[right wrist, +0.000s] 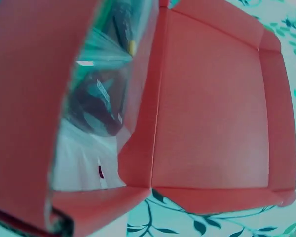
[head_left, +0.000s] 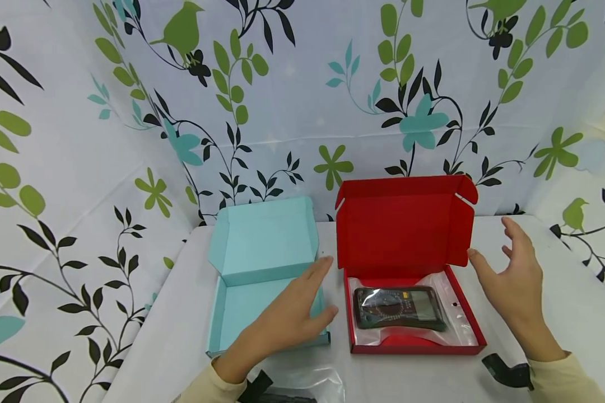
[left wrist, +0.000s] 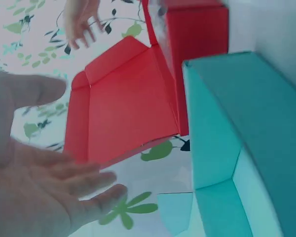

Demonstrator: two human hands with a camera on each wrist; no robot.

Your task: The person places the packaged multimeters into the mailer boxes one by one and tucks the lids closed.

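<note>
Left hand (head_left: 293, 313) and right hand (head_left: 516, 282), spread and empty, flank the red box's (head_left: 418, 350) side edges, bagged meter (head_left: 398, 308) apparently packed, lid (head_left: 395, 224) still up.

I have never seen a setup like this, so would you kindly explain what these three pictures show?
There is no robot here: a person is working bare-handed. A head-worn camera takes the widest picture; the other two come from cameras on the left and right wrists. On the white table stand a turquoise box and a red box, both open. A multimeter in a plastic bag lies in the red box; another plastic bag lies nearer the person. The left hand is by the turquoise box's right side, the right hand beside the red box; neither holds anything.
</note>
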